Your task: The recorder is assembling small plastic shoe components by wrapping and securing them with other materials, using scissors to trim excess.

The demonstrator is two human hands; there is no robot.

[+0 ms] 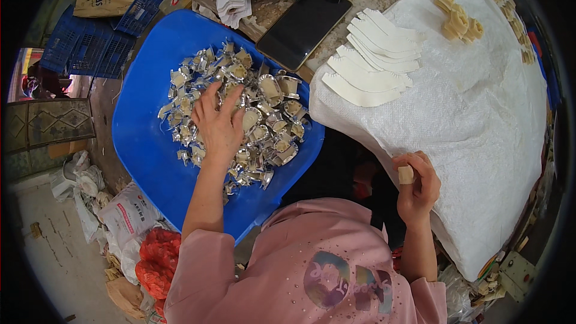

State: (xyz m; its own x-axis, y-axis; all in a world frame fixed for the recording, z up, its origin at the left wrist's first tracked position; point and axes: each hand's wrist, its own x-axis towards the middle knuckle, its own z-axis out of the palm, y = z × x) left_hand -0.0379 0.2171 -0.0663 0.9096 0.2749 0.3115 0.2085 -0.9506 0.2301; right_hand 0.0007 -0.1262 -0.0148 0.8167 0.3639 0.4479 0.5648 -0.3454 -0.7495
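My left hand (217, 126) reaches into a large blue plastic tub (141, 126), its fingers spread and touching the heap of small shiny silver buckle-like pieces (270, 126) with beige faces. Whether a piece is under the fingertips is hidden. At the edge of a white woven sack (480, 138), my right hand (420, 195) has its fingers curled in. A small beige piece (406, 175) shows at its thumb tip. White strips with notched ends (375, 63) lie fanned out on the sack, farther from that hand. Beyond them sits a cluster of beige rolled pieces (459, 21).
A black phone (303, 27) lies on the worn table behind the tub, near white cloth gloves (234, 0). Blue crates (90, 42) stand at far left. Red plastic bags (159, 261) and a printed white sack (129, 216) are by the tub's near left side.
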